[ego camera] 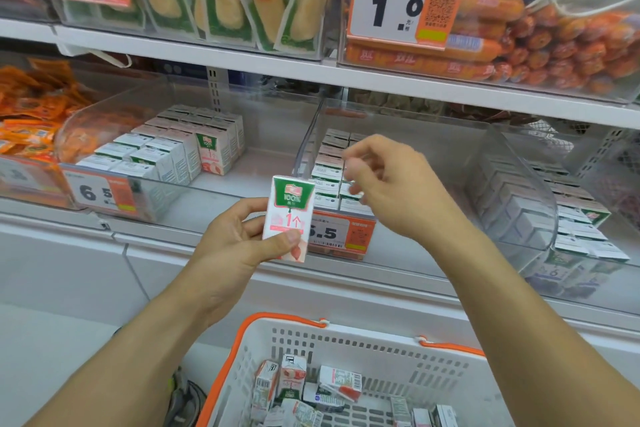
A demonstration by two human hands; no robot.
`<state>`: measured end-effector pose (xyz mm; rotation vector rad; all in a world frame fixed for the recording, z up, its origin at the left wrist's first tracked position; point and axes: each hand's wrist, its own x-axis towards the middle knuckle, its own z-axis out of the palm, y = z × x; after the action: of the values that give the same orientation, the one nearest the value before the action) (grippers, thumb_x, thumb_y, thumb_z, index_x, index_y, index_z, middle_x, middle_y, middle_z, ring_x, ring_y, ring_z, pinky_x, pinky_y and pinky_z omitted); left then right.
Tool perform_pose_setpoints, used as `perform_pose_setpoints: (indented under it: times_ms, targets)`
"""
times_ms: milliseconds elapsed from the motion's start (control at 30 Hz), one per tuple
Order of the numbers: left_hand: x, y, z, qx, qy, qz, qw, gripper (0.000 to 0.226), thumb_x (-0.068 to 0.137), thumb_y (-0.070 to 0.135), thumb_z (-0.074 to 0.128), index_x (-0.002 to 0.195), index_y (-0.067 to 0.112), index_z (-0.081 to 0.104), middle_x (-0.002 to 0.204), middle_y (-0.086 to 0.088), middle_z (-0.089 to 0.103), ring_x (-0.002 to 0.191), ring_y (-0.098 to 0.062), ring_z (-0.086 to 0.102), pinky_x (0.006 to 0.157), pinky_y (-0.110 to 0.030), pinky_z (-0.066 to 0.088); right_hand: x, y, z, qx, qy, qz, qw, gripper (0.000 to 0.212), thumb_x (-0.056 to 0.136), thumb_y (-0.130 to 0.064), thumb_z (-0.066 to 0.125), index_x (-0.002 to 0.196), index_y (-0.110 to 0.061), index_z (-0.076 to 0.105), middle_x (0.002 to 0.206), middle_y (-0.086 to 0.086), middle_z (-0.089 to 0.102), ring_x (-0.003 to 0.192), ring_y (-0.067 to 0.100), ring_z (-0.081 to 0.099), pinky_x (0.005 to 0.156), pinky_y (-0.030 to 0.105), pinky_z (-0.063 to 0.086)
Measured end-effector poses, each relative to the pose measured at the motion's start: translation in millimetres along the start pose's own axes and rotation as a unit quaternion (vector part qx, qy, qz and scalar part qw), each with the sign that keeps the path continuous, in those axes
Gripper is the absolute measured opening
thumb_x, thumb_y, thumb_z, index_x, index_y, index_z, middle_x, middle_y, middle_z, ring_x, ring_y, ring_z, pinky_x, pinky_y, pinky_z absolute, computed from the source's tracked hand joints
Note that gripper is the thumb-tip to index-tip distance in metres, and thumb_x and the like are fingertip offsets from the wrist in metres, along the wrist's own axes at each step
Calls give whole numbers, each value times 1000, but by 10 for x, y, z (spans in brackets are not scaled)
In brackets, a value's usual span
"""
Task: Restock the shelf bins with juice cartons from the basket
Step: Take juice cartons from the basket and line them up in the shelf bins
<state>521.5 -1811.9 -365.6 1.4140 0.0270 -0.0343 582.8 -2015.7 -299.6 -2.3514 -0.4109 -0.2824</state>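
One juice carton point(288, 218) stands upright in the left hand point(239, 236), in front of the shelf and above the basket point(349, 350). It is a small box with a green top panel carrying a red badge, a white middle with a large red "1" and an arrow, and pink fruit at the foot. The thumb lies across its lower front and the fingers curl round its left side and back, so the hand is clamped on it.

The right hand point(391, 184) hangs just beside the carton's top, over the front of the middle bin point(408, 135). Its fingers are bent and blurred; whether they pinch anything small I cannot tell.

The left bin point(145, 97) holds rows of like cartons point(166, 149) along its left side, one facing forward with the green and pink label. The middle bin has cartons stacked at its front left, partly hidden behind the right hand. A third bin point(588, 211) at the right is packed with cartons and cut off by the frame edge.

The white basket with orange rim sits at the bottom, its lower part cut off, with loose cartons point(294, 381) lying tumbled inside. Price tags point(341, 234) on the bin fronts are partly covered; the middle one shows only ".5".
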Motion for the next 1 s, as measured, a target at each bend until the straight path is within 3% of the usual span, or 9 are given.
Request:
perform_pose_setpoints:
  times_ms: [100,167,267,367,433,533,667,867,1000]
  targets:
    - [-82,51,-191,63,-89,17,994,62,68,4,78,125,10,55,105,-15,74,90,-26,71,78,-37,56,-178,-256,74,35,-195,-50,979,31,91,-47,62,119,-33,59,101,-12,68,93,4,64,86,35,55]
    - [-148,73,-311,91,-101,38,990,58,72,7,75,126,11,54,108,-13,73,93,-26,71,81,-39,57,-238,-335,139,-2,-233,-68,970,36,82,-50,72,113,-34,62,98,-12,69,85,6,65,80,38,56]
    - [-213,111,-482,165,-93,112,976,51,84,15,73,130,25,52,120,0,69,108,-17,66,90,-39,55,-211,-505,278,38,-206,-72,975,30,79,-38,80,105,-30,65,90,-6,71,70,14,67,70,47,57]
    - [-126,143,-764,303,64,177,934,63,83,42,72,137,46,40,142,20,47,131,-1,43,106,-31,40,-31,-746,467,84,-130,-64,986,31,78,-24,83,104,-30,67,89,-7,71,74,13,70,74,43,59]
    - [35,83,-988,381,204,207,878,70,82,51,71,142,40,37,146,11,41,136,-12,35,110,-38,33,215,-904,646,49,-48,-70,995,30,80,-23,81,106,-29,67,88,-11,70,74,6,68,75,31,57]
    - [298,-137,-1155,428,301,191,831,69,81,45,73,141,26,45,148,-6,39,139,-30,32,109,-51,29,699,-1043,1011,-20,4,-69,997,31,80,-25,79,108,-23,67,95,-6,71,83,12,65,76,27,51]
    - [452,-330,-1162,427,359,220,800,54,80,33,78,126,14,58,141,-12,45,133,-35,35,108,-48,29,1347,-985,1627,-93,-42,-7,995,31,76,-19,77,107,-18,70,103,7,72,94,22,67,76,25,49]
    - [496,-374,-1185,410,371,251,794,42,80,34,78,116,17,64,134,-8,49,128,-29,36,108,-45,34,1655,-829,2165,-166,-64,26,984,37,85,-17,74,119,-7,65,118,12,68,112,29,64,94,33,52]
    - [481,-367,-1196,408,363,251,799,39,81,34,77,114,18,64,135,-6,48,130,-27,34,109,-43,35,1702,-817,2282,-156,-27,25,987,63,80,-20,79,131,0,47,121,18,58,111,32,59,87,33,48]
